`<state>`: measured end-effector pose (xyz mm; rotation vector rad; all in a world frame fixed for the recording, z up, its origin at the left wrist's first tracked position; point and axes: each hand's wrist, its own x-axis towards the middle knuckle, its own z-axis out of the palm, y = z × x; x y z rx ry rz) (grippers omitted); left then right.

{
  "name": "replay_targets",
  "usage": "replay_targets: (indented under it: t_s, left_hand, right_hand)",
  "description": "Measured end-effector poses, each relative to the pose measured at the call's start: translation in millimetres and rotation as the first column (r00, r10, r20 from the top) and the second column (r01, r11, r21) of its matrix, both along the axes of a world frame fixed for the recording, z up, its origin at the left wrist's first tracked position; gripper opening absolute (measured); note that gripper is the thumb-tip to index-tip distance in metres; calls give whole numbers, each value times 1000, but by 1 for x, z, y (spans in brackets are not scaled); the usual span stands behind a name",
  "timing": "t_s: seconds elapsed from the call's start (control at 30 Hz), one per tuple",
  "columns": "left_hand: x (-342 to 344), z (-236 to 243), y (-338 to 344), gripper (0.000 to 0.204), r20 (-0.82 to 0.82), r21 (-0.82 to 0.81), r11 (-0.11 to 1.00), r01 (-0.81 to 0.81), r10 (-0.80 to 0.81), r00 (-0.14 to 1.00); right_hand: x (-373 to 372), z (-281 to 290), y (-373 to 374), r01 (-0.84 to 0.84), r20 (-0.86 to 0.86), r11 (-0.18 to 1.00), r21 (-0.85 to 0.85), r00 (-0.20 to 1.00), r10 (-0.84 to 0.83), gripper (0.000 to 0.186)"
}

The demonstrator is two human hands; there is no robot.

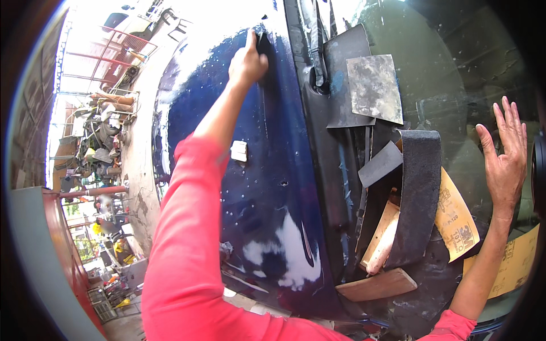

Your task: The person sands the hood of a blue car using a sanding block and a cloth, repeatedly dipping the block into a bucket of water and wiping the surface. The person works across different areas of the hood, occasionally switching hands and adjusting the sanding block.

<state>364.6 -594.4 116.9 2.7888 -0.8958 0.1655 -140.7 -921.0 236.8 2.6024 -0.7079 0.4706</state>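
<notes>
Left hand (248,63): index finger extended, other fingers curled, at the far part of the dark blue car hood (261,196); whether it grips anything cannot be told. Right hand (505,153): fingers spread, holding nothing, over the windshield (443,85). A small white block (239,151) sits on the hood; a mottled grey sheet (374,88), dark strip (421,187), orange sheet (455,221) and wooden block (377,285) lie between hood and right hand.

Blue hood (259,184): glossy, pale-patched, lay beneath your left hand (248,65).
Windshield (449,108): greenish, reflective, lay beneath your right hand (505,156).
</notes>
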Motion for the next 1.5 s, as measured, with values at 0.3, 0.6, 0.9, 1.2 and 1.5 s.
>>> replay_targets:
  t_s: [0.3, 0.6, 0.9, 1.2, 1.5]
  left_hand:
    - [-135, -7, 82, 101, -180, 74, 997, -7, 20, 984]
    - [-40, 23, 6, 90, -14, 5, 1000, -4, 4, 1000]
    - [-39, -2, 38, 91, 81, -19, 995, 101, -100, 992]
    - [-148, 8, 98, 113, -289, 102, 988, 117, -83, 954]
    - [43, 2, -24, 88, 57, -33, 998, 53, -51, 997]
  right_hand:
    - [-1, -1, -1, -30, 36, 999, 40, 999, 28, 56]
    - [1, -2, 5, -19, 50, 999, 44, 999, 17, 58]
    - [3, 0, 6, -12, 38, 1000, 20, 999, 11, 58]
    - [2, 0, 7, -10, 74, 996, 83, 997, 4, 56]
    - [4, 2, 11, -16, 66, 999, 43, 998, 13, 55]
